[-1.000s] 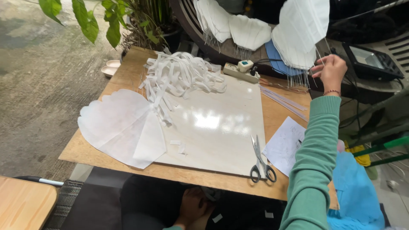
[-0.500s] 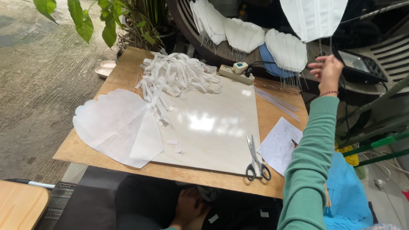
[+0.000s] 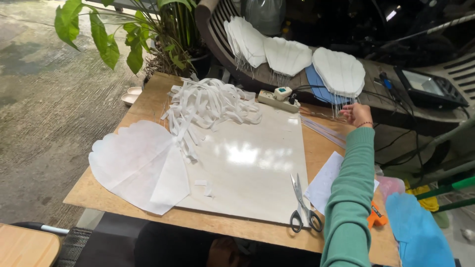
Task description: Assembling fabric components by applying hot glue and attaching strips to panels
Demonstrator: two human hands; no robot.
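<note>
White fan-shaped paper pieces (image 3: 339,72) with thin ribs lie on the bench, set off the worktable (image 3: 148,101); the right hand (image 3: 357,114), fingers loosely open, reaches just beneath the nearest. The left hand is unseen. Scissors (image 3: 303,205), paper strips (image 3: 210,104) and a power strip (image 3: 280,97) crowd the board.

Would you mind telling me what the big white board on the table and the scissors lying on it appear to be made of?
The white board looks like glossy laminate or coated sheet, since it mirrors the light in bright patches. The scissors seem to have bare steel blades, grey and shiny, with dark handle loops that are probably plastic.
</note>
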